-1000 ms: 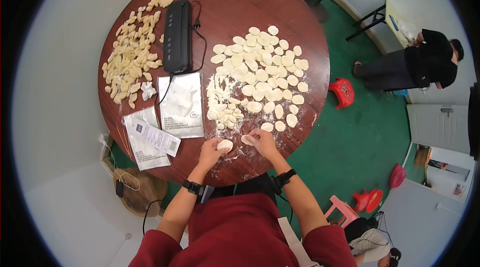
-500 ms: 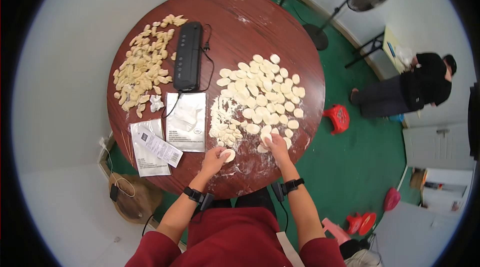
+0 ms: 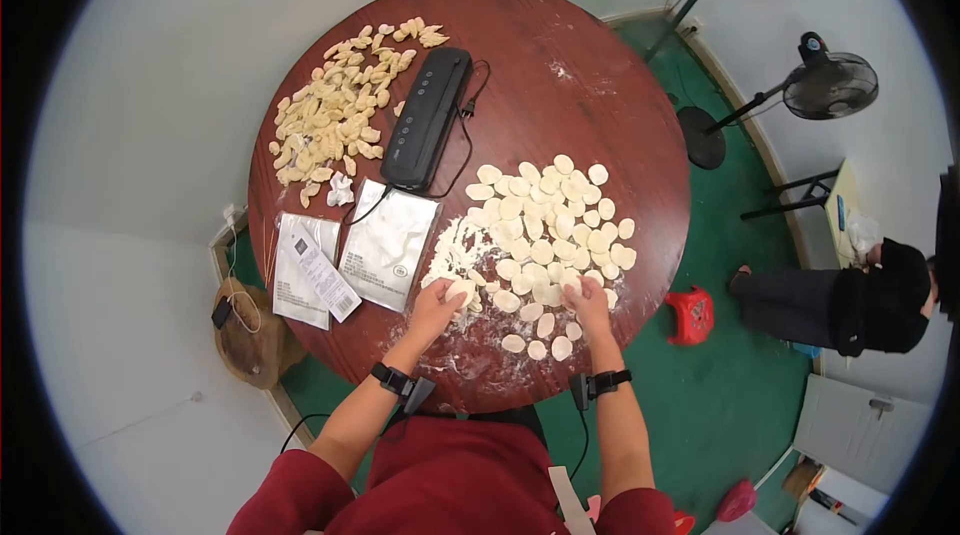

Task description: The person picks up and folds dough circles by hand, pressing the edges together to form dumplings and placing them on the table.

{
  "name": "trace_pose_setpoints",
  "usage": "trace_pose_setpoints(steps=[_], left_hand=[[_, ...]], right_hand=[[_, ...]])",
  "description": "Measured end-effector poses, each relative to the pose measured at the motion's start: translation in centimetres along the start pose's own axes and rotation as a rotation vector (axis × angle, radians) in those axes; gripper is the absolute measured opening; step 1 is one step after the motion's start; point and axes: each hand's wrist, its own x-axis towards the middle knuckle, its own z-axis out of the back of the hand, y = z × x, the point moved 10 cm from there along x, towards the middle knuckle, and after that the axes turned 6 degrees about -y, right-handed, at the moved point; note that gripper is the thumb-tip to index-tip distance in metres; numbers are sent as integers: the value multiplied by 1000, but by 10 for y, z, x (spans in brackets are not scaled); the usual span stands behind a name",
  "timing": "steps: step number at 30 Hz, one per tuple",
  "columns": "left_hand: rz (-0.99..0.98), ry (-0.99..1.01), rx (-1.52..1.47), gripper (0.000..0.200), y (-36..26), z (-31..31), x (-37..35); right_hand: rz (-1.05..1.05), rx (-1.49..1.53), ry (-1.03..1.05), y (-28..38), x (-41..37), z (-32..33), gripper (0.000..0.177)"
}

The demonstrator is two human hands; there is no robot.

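Observation:
Near the table's front, my left hand [image 3: 437, 307] is closed on a pale, flat round of dough [image 3: 460, 292], thumb and fingers at its edge. This hand is beside a heap of loose flour [image 3: 458, 247] and small dough pieces. My right hand [image 3: 592, 305] is at the near right side of a spread of dough rounds [image 3: 541, 252], some overlapping. Its fingers are pinched at a dough round [image 3: 570, 279], partly covering it. Several separate dough rounds [image 3: 537, 349] lie on the floured wood between my hands and the table's front edge.
The round wooden table [image 3: 560, 25] holds a black vacuum sealer [image 3: 428, 120] with its cord, shaped dough pieces [image 3: 335, 115], silver packets [image 3: 388, 247] and crumpled tissue [image 3: 340, 189]. Right of it are a red stool [image 3: 690, 316], a standing fan [image 3: 830, 85] and another person [image 3: 850, 305].
My view has turned, shifting the table in the picture. My left hand has moved forward to the flour heap with its dough round. Several separate rounds now show nearer the front edge.

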Motion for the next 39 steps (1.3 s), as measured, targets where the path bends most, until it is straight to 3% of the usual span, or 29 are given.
trace_pose_setpoints(steps=[7,14,19,21,22,24,25,26,28,30,32,34,35,36,39], left_hand=[[-5,-73,-162,35,-18,-27,3],[-10,-176,-305,40,-5,-26,-18],[-9,-231,-348,38,-5,-17,-32],[-32,-264,-379,37,-7,-14,-38],[6,-258,-402,34,-7,-14,-38],[43,-256,-442,31,-5,-15,-36],[84,-258,-407,29,0,-17,-33],[125,-256,-372,27,5,-19,-30],[70,-236,-362,26,3,-26,-23],[15,-210,-343,25,-4,-31,-17],[-68,-194,-142,22,-16,-34,-14],[-104,-215,-141,18,-26,-35,-16],[-23,-232,-214,16,-22,-34,-17],[58,-250,-286,14,-15,-33,-18],[34,-264,-309,14,-14,-22,-22]], right_hand=[[107,-109,164,43,84,-34,34],[392,-376,320,116,163,-141,33],[315,-262,402,133,189,-205,36],[579,-727,183,146,192,-203,33],[583,-736,197,149,181,-207,33],[974,-783,39,180,128,-196,30],[1006,-702,95,177,108,-195,19],[799,-785,244,167,82,-200,17],[402,-678,706,87,58,-202,34],[-25,-559,1014,68,-18,-208,42],[-150,-487,1004,47,-42,-199,37],[-33,-409,916,45,-36,-192,32],[-34,-411,911,41,-29,-189,32],[-1,-430,812,47,-13,-183,32],[78,-345,461,67,52,-162,34]])
